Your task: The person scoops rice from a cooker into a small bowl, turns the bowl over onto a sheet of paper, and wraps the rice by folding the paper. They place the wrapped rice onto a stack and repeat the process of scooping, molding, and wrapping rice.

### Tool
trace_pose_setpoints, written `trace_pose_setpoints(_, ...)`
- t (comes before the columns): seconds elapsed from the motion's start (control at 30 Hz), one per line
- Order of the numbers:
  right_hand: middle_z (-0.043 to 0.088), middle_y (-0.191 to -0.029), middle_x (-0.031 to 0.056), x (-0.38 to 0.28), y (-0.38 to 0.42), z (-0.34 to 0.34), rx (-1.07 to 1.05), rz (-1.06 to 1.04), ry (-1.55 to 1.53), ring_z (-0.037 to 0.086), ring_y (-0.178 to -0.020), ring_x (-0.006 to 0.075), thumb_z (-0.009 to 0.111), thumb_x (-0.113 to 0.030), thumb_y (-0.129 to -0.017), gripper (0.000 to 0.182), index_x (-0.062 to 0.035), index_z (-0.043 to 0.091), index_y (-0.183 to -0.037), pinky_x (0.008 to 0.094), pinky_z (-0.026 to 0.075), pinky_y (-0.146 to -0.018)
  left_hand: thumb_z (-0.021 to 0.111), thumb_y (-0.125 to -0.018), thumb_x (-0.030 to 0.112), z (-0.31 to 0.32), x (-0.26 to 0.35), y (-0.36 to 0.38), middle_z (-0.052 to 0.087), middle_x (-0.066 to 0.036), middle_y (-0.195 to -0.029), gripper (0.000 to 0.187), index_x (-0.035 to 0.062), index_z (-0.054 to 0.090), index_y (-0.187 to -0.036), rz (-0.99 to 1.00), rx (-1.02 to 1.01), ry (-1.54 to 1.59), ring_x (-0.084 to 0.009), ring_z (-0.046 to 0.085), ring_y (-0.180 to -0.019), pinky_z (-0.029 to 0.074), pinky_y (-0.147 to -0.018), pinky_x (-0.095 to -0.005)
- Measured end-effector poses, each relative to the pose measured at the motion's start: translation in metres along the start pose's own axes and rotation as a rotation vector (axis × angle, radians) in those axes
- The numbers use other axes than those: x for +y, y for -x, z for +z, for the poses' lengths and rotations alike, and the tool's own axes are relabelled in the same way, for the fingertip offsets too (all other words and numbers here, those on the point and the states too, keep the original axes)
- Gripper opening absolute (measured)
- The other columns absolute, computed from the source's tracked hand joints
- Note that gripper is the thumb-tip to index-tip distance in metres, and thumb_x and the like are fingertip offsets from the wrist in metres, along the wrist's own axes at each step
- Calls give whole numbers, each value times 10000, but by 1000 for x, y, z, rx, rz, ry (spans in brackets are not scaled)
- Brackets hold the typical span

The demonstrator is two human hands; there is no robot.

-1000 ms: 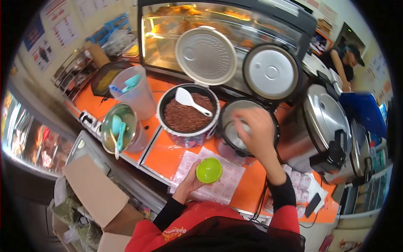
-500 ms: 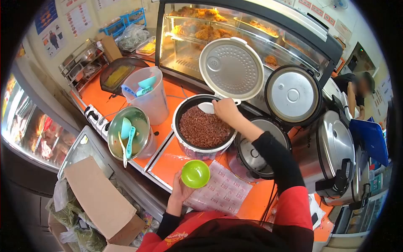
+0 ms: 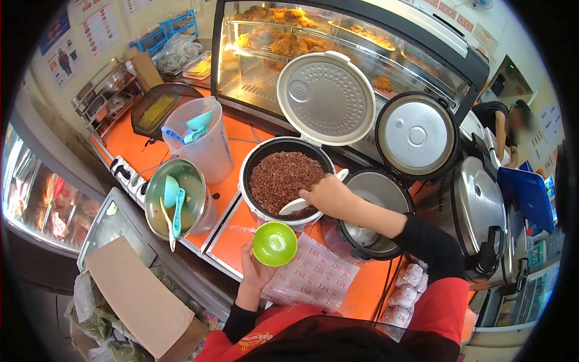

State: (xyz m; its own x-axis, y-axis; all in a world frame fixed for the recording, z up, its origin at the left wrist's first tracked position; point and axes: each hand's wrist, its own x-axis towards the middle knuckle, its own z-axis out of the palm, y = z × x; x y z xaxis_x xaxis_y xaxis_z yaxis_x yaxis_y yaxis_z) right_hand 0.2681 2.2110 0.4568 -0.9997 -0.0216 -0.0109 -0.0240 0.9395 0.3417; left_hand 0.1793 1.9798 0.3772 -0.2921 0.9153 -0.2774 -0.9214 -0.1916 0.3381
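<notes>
My right hand [image 3: 329, 196] is closed round a white rice paddle [image 3: 294, 207], whose blade rests on the reddish-brown rice [image 3: 283, 175] near the front right of the open cooker [image 3: 244, 181]. Just below the cooker's front edge, my left hand [image 3: 256, 268] holds a small green bowl [image 3: 275, 244] by its left side. The bowl's inside faces up and shows no rice. A sheet of printed wrapping paper [image 3: 319, 274] lies on the orange counter [image 3: 226, 232], right of the bowl.
A second cooker [image 3: 374, 190] stands under my right forearm. Left are a steel pot [image 3: 158, 187] with spoons and a clear pitcher [image 3: 217, 148]. Wrapped bundles [image 3: 405, 295] lie near my right elbow. A food display case [image 3: 253, 78] is behind; a person [image 3: 503, 130] is at right.
My right hand and the paddle have moved from the back of the rice to its front right. The green bowl has come slightly nearer the cooker. The camera view has shifted slightly.
</notes>
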Motion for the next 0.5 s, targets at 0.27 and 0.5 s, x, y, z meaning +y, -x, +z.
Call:
trace_pose_setpoints(0.27, 619, -637, 108, 63, -47, 23, -52, 178, -225, 627, -619, 289, 605, -323, -771, 238, -90, 618, -819, 402, 482, -565, 331, -857, 532, -9, 10, 18, 412, -222, -1296, 673, 40, 340, -1315, -2, -148, 22, -404, 495, -1102, 515, -784, -476)
trace_pose_setpoints(0.5, 664, -730, 59, 57, -121, 76, -25, 228, 203, 648, -671, 209, 556, -215, -764, 161, -129, 677, -702, 343, 463, -574, 438, -822, 493, -3, -19, 0, 419, -199, -1299, 671, 55, 334, -1319, 18, -16, -106, -365, 454, -1164, 423, -907, -514)
